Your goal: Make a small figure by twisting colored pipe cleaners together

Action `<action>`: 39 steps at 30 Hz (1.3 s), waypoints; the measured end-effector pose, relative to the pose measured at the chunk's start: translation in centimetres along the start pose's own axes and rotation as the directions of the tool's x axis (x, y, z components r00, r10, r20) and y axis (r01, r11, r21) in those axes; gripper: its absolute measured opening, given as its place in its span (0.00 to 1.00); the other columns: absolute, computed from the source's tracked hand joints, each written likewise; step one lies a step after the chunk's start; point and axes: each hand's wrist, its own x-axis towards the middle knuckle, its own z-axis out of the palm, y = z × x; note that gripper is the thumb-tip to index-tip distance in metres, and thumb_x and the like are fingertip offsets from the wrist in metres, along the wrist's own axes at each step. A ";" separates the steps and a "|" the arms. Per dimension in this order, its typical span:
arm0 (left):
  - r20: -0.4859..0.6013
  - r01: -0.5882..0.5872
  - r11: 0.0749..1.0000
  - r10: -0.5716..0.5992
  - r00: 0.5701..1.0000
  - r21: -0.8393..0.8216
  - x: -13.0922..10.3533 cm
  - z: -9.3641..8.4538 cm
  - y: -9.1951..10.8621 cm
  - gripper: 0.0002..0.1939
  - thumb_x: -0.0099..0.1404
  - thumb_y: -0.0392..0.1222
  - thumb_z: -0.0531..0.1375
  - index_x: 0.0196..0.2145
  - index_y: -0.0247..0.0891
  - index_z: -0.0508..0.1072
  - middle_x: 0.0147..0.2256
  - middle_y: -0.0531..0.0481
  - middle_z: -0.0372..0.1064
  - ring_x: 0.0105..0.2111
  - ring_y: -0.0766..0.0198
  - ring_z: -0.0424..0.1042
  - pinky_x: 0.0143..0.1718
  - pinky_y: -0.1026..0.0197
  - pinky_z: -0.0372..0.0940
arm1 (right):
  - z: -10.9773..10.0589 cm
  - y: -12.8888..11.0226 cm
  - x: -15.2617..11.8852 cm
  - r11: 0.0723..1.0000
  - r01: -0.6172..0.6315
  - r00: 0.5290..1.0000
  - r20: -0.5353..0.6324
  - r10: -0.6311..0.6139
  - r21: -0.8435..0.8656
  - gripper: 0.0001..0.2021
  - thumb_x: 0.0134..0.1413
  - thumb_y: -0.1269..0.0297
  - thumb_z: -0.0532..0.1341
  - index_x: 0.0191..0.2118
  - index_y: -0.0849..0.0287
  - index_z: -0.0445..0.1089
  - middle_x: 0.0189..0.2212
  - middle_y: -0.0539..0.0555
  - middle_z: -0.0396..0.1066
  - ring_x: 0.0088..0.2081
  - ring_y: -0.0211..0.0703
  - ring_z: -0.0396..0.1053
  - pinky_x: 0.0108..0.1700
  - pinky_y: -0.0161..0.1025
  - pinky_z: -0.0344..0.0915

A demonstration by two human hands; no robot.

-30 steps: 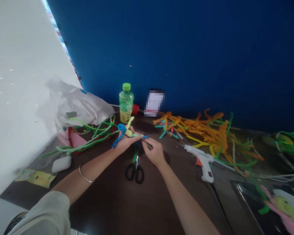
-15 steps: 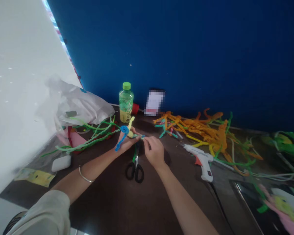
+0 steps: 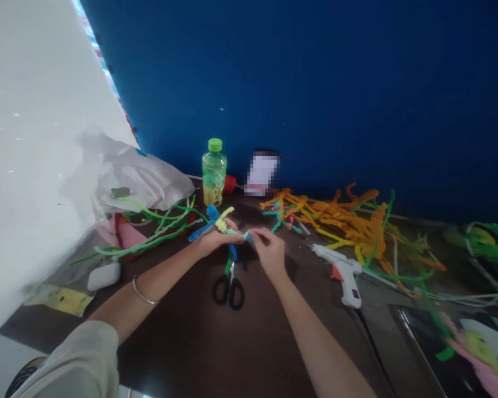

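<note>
My left hand [image 3: 216, 241] is closed around a small twisted pipe-cleaner figure [image 3: 221, 224] in blue and yellow. A coiled blue end and a blue strand stick out to its left, and a pale yellow strand points up. My right hand [image 3: 270, 251] pinches the figure's thin pale green and blue end between thumb and fingertips. The fingers partly hide where the strands join. Just below the hands, scissors [image 3: 229, 292] with black handles lie on the table, and a blue strand hangs over their blades.
Behind stand a green-capped bottle [image 3: 214, 176] and a phone [image 3: 262, 172]. Green pipe cleaners [image 3: 157, 235] and a plastic bag [image 3: 149, 179] lie left. To the right are orange pipe cleaners [image 3: 371, 226], a white glue gun [image 3: 343, 273] with a cord, and a dark tablet-like panel [image 3: 425, 348].
The figure has turned in my left hand: its blue coil tilts back and the yellow strand leans right. My right hand has shifted slightly right. A blue strand now shows below the hands.
</note>
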 end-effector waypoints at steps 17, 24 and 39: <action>-0.212 -0.193 0.977 0.209 0.955 0.095 0.0 0.8 -0.7 0.16 0.44 0.35 0.66 0.27 0.36 0.60 0.28 0.51 0.70 0.32 0.62 0.72 0.40 0.56 0.65 | 0.6 0.2 -0.6 0.990 0.029 0.991 0.134 -0.010 -0.140 0.10 0.48 0.61 0.58 0.24 0.61 0.71 0.20 0.52 0.72 0.22 0.40 0.67 0.26 0.35 0.63; -0.240 -0.339 0.902 0.403 0.883 0.268 0.1 0.8 -1.0 0.13 0.47 0.37 0.64 0.26 0.38 0.62 0.26 0.54 0.71 0.31 0.62 0.72 0.40 0.52 0.66 | 0.8 -0.1 -0.9 0.929 0.256 0.961 0.176 -0.214 -0.266 0.07 0.51 0.67 0.56 0.32 0.59 0.71 0.28 0.54 0.72 0.30 0.41 0.69 0.34 0.36 0.63; -0.061 -0.205 0.916 0.239 0.969 0.345 -0.3 0.2 -0.1 0.13 0.45 0.36 0.66 0.27 0.37 0.64 0.25 0.54 0.70 0.28 0.68 0.69 0.33 0.63 0.62 | 0.2 -0.4 -0.4 0.989 0.102 0.990 -0.086 -0.112 -0.110 0.07 0.49 0.62 0.59 0.32 0.57 0.72 0.29 0.53 0.72 0.33 0.42 0.69 0.38 0.39 0.65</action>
